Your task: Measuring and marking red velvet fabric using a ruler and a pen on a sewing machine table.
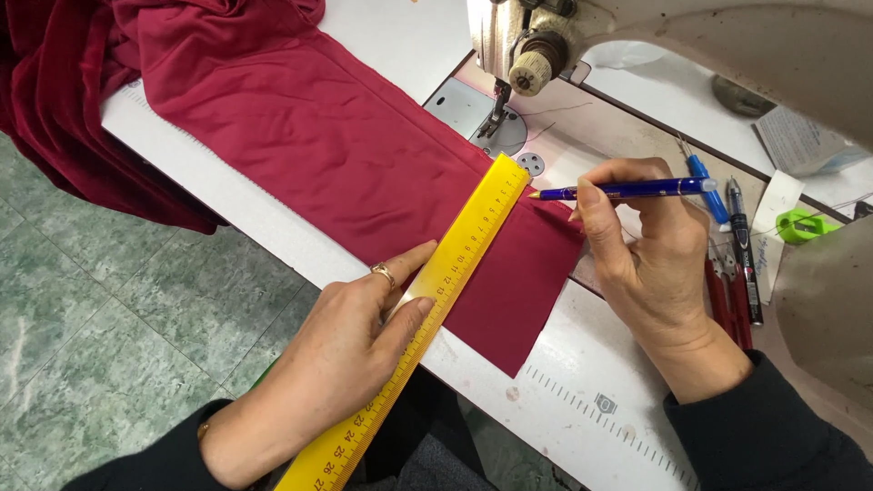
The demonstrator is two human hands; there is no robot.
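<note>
Half the yellow ruler point(427, 314) hides under left hand point(350, 336).

Bright, even daylight; soft shadows, sharp focus throughout.

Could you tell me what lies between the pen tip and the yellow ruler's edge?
In the head view, only a short stretch of dark red fabric separates the blue pen from the yellow ruler.

This is looking like a tailoring workshop: a sewing machine point(546, 45) is standing on a worn white worktable point(582, 400), with red fabric point(318, 136) draping across it.
</note>
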